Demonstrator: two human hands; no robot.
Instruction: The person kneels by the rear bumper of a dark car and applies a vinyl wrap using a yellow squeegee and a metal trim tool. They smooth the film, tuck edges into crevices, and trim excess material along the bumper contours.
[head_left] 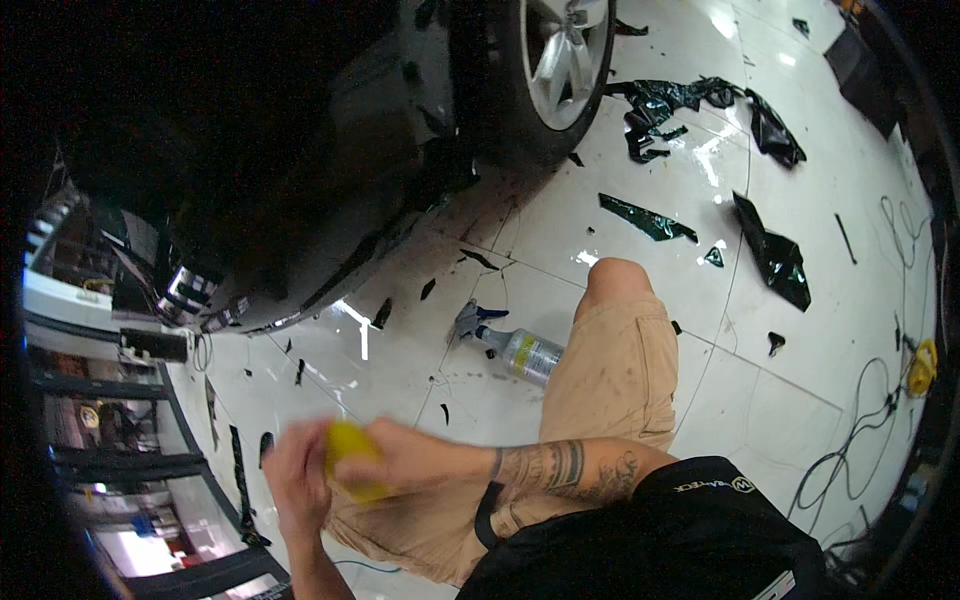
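Note:
In front of my lap, both hands are close together around a small yellow piece (352,440) with a rounded end. Motion blurs it, and I cannot make out its kind. My right hand (385,462), at the end of the tattooed forearm, grips the yellow piece with a finger or thumb laid across it. On its other side is my left hand (298,475), against or very close to the piece; its fingers are smeared. A clear spray bottle (532,355) with a dark blue trigger head lies on the floor beside my bent knee.
A black car body (330,190) with a silver-spoked wheel (565,60) fills the upper left. Torn black film (770,255) lies scattered over the white tiled floor (800,400). Cables (850,455) and a yellow tool (921,368) lie at the right.

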